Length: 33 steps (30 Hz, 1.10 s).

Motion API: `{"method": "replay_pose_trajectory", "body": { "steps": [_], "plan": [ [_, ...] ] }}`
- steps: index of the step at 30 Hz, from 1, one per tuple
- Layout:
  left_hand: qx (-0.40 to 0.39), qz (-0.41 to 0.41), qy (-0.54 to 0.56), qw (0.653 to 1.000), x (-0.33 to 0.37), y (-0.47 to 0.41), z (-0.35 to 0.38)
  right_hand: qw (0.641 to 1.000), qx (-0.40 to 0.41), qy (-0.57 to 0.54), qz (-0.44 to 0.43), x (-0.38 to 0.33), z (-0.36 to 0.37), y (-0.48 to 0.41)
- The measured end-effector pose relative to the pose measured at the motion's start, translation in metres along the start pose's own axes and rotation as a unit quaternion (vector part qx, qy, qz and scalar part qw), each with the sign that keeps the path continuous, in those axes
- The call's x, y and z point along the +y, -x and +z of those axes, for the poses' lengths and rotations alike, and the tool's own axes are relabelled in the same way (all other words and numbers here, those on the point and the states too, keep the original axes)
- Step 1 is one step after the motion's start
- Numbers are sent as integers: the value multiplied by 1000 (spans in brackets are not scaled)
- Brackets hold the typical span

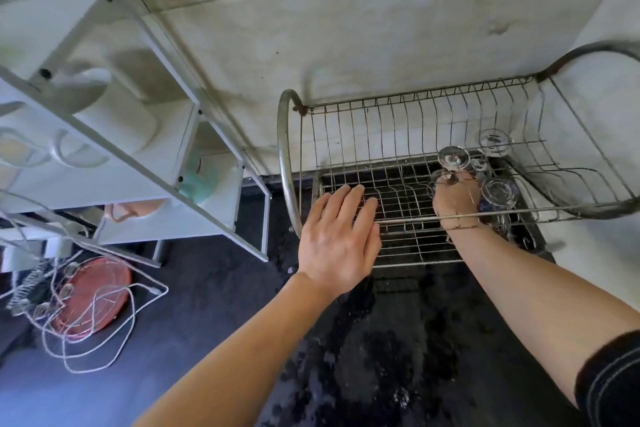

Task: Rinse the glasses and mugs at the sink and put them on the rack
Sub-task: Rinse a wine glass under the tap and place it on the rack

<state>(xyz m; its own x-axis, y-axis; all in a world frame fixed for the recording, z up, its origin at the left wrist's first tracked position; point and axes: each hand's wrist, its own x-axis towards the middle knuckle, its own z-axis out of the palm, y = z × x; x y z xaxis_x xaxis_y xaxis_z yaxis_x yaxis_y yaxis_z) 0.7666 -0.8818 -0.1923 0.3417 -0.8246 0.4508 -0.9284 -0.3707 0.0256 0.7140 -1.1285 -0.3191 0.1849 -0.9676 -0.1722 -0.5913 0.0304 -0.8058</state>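
From the head view, the right hand point(455, 199) reaches inside the thin-wired metal rack point(286, 149), gripping the stem of an upturned clear glass point(453, 157) (round foot uppermost), just beside two other inverted glasses point(498, 192). The left hand point(341, 239) lies flat, fingers straight, over the rack's front rail above the dark, wet surface point(381, 340).

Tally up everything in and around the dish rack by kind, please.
Stemmed glasses, upturned in the rack: 3 clearly seen
Wire dish rack: 1
Red disc: 1
White cable: 1
Total: 6
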Motion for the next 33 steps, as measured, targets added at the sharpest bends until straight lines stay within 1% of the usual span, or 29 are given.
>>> {"method": "replay_pose_trajectory", "body": {
  "steps": [1, 4, 6, 9, 11, 14, 17, 20, 24, 26, 29, 33],
  "plan": [
    [-6, -1, 6, 1000, 0, 0, -2, 1000, 0, -2, 1, -5, -5, 8],
    [-28, -6, 31, 999, -1, 0, -13, 998, -24, 62, 19, -16, -25, 42],
    [-29, -13, 56, 998, -2, 5, -25, 996, -57, 64, 28, -17, -36, 68],
    [12, -13, 93, 995, -4, 36, -51, 988, -114, 105, -6, -13, -38, 112],
    [24, -19, 107, 994, -11, 70, -72, 974, -171, 142, -43, -6, -33, 148],
    [-1, -66, 107, 992, -34, 141, -100, 944, -251, 191, -98, -2, -20, 217],
    [-51, -170, 85, 981, -62, 223, -128, 913, -309, 221, -145, -8, -4, 296],
    [-123, -285, 48, 949, -89, 308, -163, 877, -366, 237, -204, -19, 22, 378],
    [-155, -388, 5, 909, -116, 417, -207, 817, -437, 244, -285, -38, 61, 485],
    [-156, -444, -13, 882, -128, 464, -227, 786, -471, 244, -318, -47, 79, 534],
    [-131, -520, -17, 844, -142, 527, -255, 734, -510, 242, -377, -61, 107, 599],
    [-102, -591, -32, 799, -161, 594, -284, 667, -550, 248, -437, -82, 147, 678]
  ]
}}
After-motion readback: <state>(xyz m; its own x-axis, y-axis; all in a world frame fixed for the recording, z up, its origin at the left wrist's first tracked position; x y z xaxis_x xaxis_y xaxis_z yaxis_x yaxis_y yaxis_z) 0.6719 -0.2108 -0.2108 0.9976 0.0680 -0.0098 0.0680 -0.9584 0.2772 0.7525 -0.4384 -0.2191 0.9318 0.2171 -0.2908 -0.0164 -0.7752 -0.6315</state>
